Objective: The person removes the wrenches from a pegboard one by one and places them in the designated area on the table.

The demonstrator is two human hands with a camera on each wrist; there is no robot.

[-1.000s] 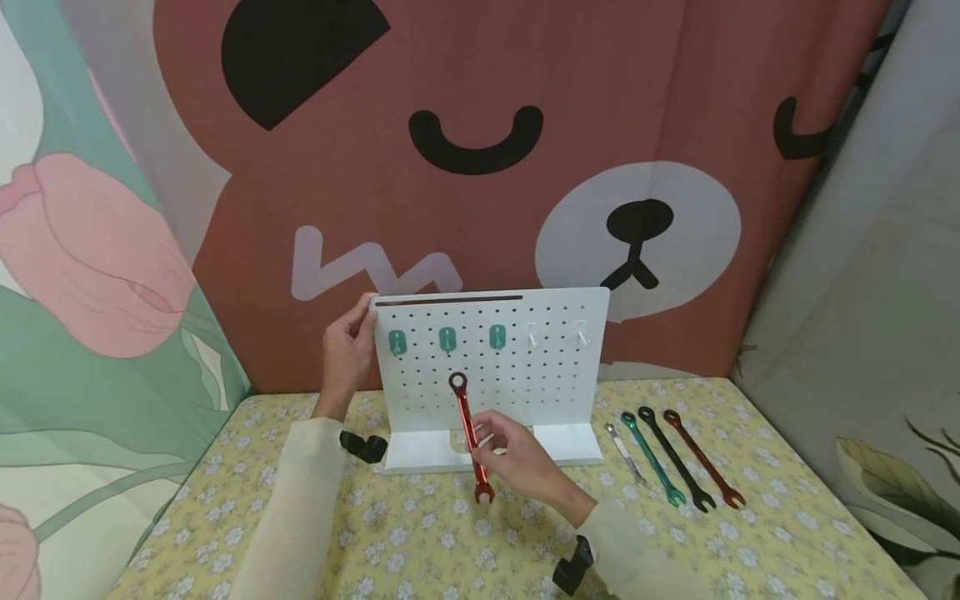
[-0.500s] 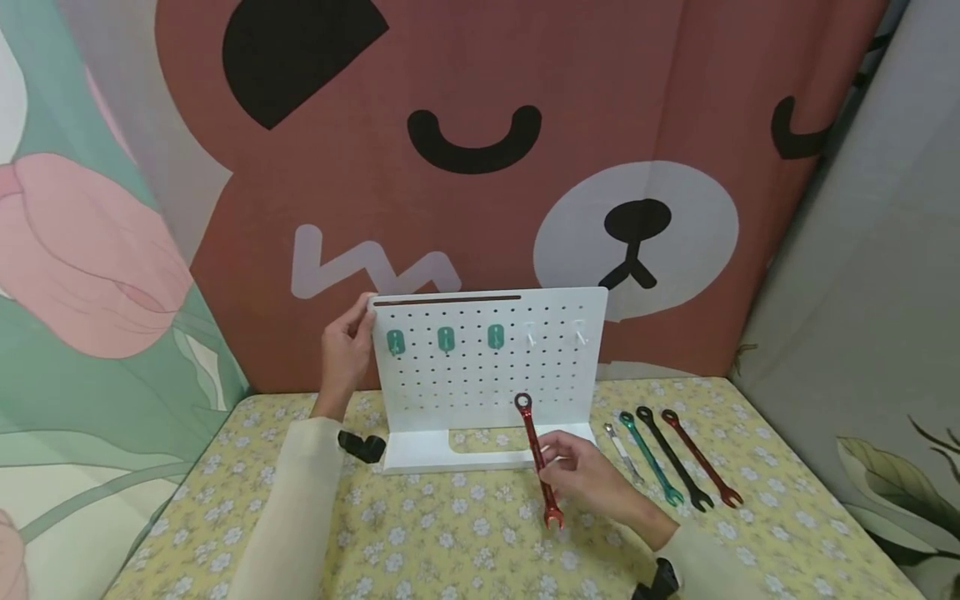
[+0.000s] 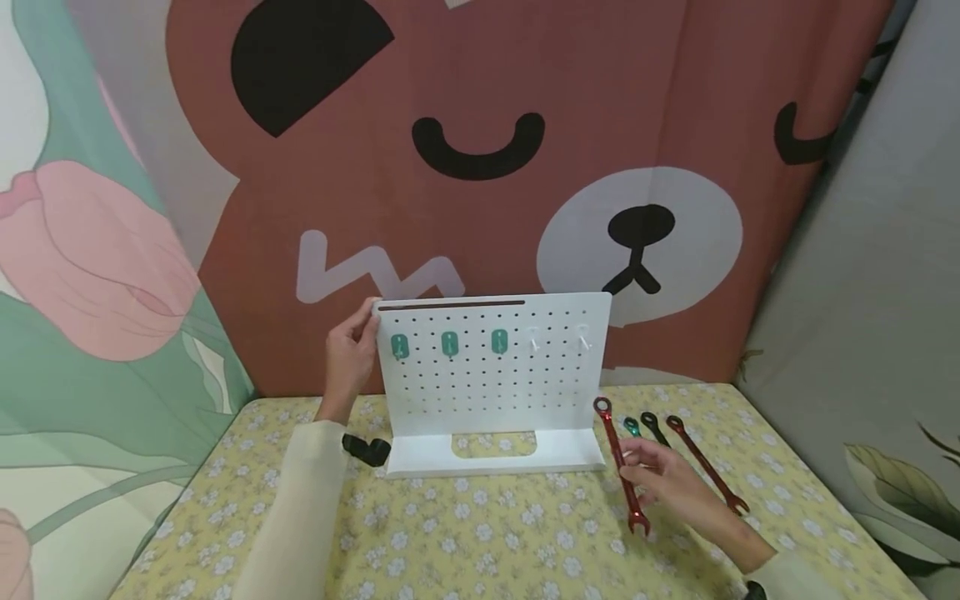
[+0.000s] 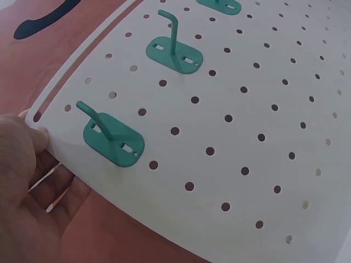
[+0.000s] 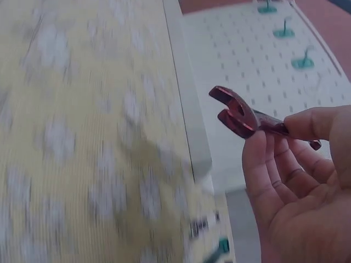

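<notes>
A white pegboard stand (image 3: 480, 392) is upright on the table, with a row of green hooks (image 3: 449, 343) and white hooks (image 3: 582, 337) near its top. My left hand (image 3: 351, 354) grips the board's upper left corner, thumb in front and fingers behind, as the left wrist view also shows beside a green hook (image 4: 114, 139). Between thumb and fingers, my right hand (image 3: 671, 483) pinches a red combination wrench (image 3: 621, 467), ring end up and open end down. In the right wrist view the wrench's open jaw (image 5: 238, 112) points toward the flowered cloth.
To the right lie another red wrench (image 3: 705, 462), a black wrench (image 3: 654, 427) and a green wrench (image 3: 632, 426), the last two partly hidden by my right hand. A small silver wrench (image 5: 205, 223) shows in the right wrist view. A bear-print curtain (image 3: 480, 233) hangs behind.
My right hand has carried the red wrench rightward, from in front of the board's middle to beside its right edge, near the lying wrenches. My left hand has kept its grip on the corner.
</notes>
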